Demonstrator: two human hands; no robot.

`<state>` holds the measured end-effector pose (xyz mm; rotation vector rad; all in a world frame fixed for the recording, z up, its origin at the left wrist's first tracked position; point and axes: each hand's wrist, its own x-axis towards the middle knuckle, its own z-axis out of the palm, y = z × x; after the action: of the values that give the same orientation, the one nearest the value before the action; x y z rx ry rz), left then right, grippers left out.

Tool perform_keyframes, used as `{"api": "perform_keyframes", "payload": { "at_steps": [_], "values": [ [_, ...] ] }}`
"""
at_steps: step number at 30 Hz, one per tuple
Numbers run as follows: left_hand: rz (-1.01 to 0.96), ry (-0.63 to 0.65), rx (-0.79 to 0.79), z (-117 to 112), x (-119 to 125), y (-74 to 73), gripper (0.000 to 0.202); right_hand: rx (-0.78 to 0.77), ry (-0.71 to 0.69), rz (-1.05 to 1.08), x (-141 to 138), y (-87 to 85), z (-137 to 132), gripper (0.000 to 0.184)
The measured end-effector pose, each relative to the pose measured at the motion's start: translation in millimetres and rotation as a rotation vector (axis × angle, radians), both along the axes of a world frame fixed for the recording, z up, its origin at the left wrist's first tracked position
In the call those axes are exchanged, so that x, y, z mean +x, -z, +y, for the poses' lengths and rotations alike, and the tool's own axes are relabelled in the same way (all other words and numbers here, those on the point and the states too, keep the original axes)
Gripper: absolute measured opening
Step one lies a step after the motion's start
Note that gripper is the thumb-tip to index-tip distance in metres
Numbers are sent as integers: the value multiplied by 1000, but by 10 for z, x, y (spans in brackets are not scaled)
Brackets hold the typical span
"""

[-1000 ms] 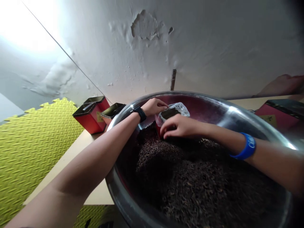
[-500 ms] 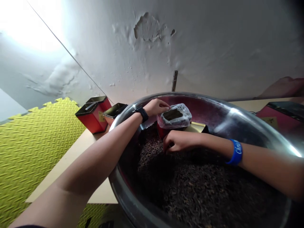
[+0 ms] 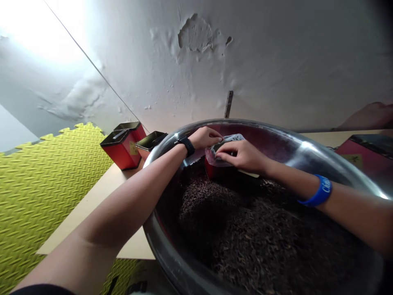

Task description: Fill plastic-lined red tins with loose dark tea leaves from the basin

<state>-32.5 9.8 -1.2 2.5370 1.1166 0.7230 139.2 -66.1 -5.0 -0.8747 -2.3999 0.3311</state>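
Observation:
A red tin [image 3: 216,171] lined with a clear plastic bag [image 3: 211,157] stands in a large metal basin [image 3: 162,246], among dark dried leaves [image 3: 260,237] that look like loose tea. My left hand [image 3: 204,138] pinches the bag's rim at its left rear side. Over the bag's mouth is my right hand [image 3: 245,155], its fingers closed together; what they hold, if anything, is hidden. Behind that wrist, the edge of a gold-coloured piece [image 3: 253,175] shows beside the tin.
Left of the basin, several open red tins [image 3: 121,149] stand on a pale board [image 3: 89,209]. Yellow foam matting [image 3: 46,180] covers the floor. At right is another red tin [image 3: 362,153], with part of a person's hand [image 3: 365,116] behind. A peeling wall [image 3: 276,61] rises behind the basin.
My right hand has risen from the dark leaves in front of the tin to the bag's mouth. My left hand stays at the bag's rim.

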Motion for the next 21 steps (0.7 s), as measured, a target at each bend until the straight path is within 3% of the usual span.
{"api": "perform_keyframes", "payload": {
  "at_steps": [3,6,8,13,15,17,21],
  "values": [
    [3,0,-4,11,-2,4,28,179,226,-41,156,-9,164,26],
    [-2,4,-15,11,-3,4,28,218,346,-94,214,-26,215,27],
    [-10,-1,-16,2,0,2,28,149,269,-96,151,-38,139,29],
    [-30,-13,-48,-18,10,3,29,-260,-307,-493,-138,80,-222,23],
    [-34,-6,-53,-13,9,6,29,-346,-366,-670,-203,177,-303,25],
    [-31,-1,-54,-8,6,7,28,-330,-352,-759,-222,250,-315,25],
    [-17,-4,-58,-23,2,-9,29,-155,-335,-643,-189,230,-232,20]
  ]
}}
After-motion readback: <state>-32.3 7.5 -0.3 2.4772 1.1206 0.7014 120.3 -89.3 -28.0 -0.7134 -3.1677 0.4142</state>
